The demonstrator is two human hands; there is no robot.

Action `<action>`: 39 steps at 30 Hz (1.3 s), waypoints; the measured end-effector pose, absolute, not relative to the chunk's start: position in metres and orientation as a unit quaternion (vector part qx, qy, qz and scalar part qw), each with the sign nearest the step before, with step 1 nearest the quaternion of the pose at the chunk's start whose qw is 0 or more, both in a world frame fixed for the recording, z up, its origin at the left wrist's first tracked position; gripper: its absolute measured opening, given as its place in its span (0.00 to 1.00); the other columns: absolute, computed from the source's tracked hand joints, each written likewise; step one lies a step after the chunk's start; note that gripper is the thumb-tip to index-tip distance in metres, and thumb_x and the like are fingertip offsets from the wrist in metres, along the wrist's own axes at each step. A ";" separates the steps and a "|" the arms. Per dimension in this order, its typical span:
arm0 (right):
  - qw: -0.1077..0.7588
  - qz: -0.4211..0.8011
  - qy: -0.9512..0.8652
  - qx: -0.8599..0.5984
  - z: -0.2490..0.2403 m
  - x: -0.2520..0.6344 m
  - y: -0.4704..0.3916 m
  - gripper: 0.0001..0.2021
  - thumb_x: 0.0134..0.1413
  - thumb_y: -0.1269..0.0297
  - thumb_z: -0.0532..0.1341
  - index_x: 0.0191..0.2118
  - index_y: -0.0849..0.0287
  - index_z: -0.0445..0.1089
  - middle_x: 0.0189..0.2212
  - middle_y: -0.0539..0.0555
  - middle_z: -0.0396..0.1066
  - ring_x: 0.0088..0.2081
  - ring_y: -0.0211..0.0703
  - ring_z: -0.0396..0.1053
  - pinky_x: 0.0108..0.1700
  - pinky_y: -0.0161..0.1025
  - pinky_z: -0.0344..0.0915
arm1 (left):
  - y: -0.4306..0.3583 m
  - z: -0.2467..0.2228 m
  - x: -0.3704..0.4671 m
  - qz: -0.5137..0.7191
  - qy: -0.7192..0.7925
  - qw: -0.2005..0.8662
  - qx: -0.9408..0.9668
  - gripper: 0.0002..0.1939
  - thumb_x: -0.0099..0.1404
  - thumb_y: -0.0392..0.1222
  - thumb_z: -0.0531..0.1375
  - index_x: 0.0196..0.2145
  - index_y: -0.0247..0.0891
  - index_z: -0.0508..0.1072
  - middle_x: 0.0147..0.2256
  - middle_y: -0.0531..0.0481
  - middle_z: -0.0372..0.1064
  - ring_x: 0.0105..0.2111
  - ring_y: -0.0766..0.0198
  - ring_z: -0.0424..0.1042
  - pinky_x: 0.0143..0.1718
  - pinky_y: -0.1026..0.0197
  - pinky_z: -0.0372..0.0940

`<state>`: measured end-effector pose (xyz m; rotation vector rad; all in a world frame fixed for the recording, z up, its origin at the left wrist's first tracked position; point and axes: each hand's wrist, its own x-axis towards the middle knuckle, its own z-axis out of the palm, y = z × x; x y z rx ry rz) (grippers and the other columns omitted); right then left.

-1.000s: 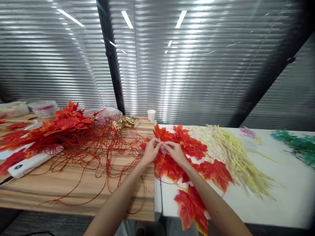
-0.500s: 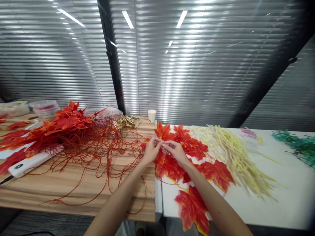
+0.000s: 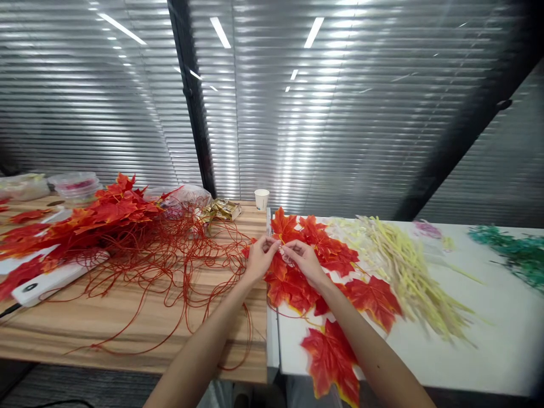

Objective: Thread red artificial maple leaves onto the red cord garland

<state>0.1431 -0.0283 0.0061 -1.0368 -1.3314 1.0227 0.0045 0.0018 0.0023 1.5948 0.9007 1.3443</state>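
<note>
My left hand (image 3: 262, 258) and my right hand (image 3: 301, 258) are close together over a cluster of red artificial maple leaves (image 3: 335, 252). The fingers of both hands are pinched. A leaf stem or thin string seems to be between the left fingertips, but it is too small to make out. What the right fingertips hold is hidden too. Behind the hands an upright maple leaf (image 3: 284, 225) shows, and another leaf (image 3: 332, 358) hangs over the front edge of the white table (image 3: 488, 351). Red cord (image 3: 187, 272) runs in a tangle to the left.
A heap of red leaves (image 3: 114, 207) lies on the wooden table (image 3: 140, 334) near a white power strip (image 3: 63, 277). A paper cup (image 3: 262, 199) and gold packets (image 3: 225, 209) stand at the back. Yellow stalks (image 3: 412, 272) and green sprigs (image 3: 514, 252) lie on the right.
My fingertips have moved slightly apart, leaving a small gap between the hands. The leaf behind them has shifted a little to the right and up.
</note>
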 end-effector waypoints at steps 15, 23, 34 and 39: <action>0.585 0.403 -0.547 -0.443 0.010 0.154 -0.026 0.14 0.43 0.53 0.62 0.30 0.60 0.69 0.24 0.51 0.69 0.27 0.38 0.65 0.31 0.35 0.62 | 0.006 0.006 0.002 0.631 0.428 0.364 0.536 0.12 0.56 0.46 0.58 0.35 0.36 0.67 0.32 0.47 0.68 0.31 0.65 0.69 0.34 0.63 0.64; 0.603 0.393 -0.523 -0.456 0.013 0.160 -0.024 0.15 0.41 0.52 0.63 0.30 0.60 0.69 0.25 0.51 0.69 0.28 0.38 0.66 0.33 0.36 0.62 | 0.010 0.005 0.001 0.673 0.414 0.383 0.479 0.15 0.55 0.43 0.58 0.39 0.38 0.62 0.36 0.48 0.64 0.32 0.68 0.68 0.35 0.65 0.64; 0.598 0.381 -0.520 -0.477 0.015 0.162 -0.024 0.16 0.41 0.51 0.63 0.31 0.60 0.70 0.25 0.52 0.70 0.28 0.39 0.66 0.34 0.37 0.63 | 0.026 -0.005 -0.008 0.728 0.335 0.510 0.312 0.17 0.52 0.40 0.61 0.35 0.40 0.56 0.31 0.53 0.65 0.31 0.71 0.70 0.41 0.62 0.64; 0.574 0.361 -0.536 -0.503 0.010 0.163 -0.020 0.17 0.41 0.50 0.63 0.30 0.61 0.70 0.25 0.53 0.71 0.28 0.42 0.67 0.33 0.39 0.63 | 0.029 -0.011 -0.009 0.727 0.320 0.535 0.286 0.19 0.50 0.37 0.63 0.32 0.40 0.54 0.30 0.54 0.67 0.31 0.71 0.70 0.41 0.62 0.65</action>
